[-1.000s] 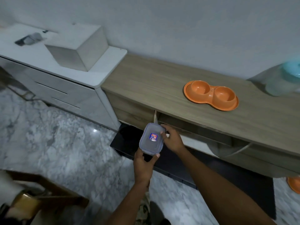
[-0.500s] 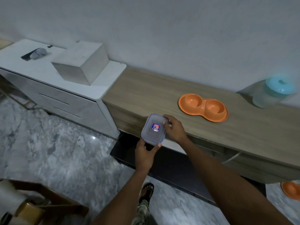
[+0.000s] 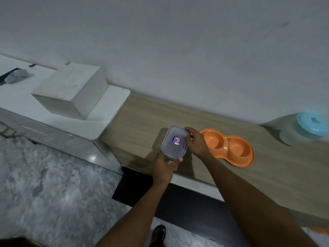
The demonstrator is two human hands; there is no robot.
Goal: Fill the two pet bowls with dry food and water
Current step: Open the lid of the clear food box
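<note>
A small clear plastic container with a snap-on lid and a blue-red sticker (image 3: 174, 141) is over the wooden counter (image 3: 146, 118), just left of the orange double pet bowl (image 3: 229, 147). My left hand (image 3: 164, 166) grips its near end from below. My right hand (image 3: 196, 142) holds its right edge, fingers curled at the lid clip. Both bowl wells look empty. A clear jug with a light-blue lid (image 3: 306, 128) stands at the counter's far right.
A white cabinet (image 3: 53, 120) adjoins the counter on the left, with a white box (image 3: 71, 91) and a dark object (image 3: 12, 77) on top. Below are a marble floor (image 3: 44, 184), a dark mat (image 3: 135, 189) and my sandalled foot (image 3: 159, 234).
Both hands have lifted the container from below the counter front up over the counter top, beside the orange bowl. My view has tilted upward.
</note>
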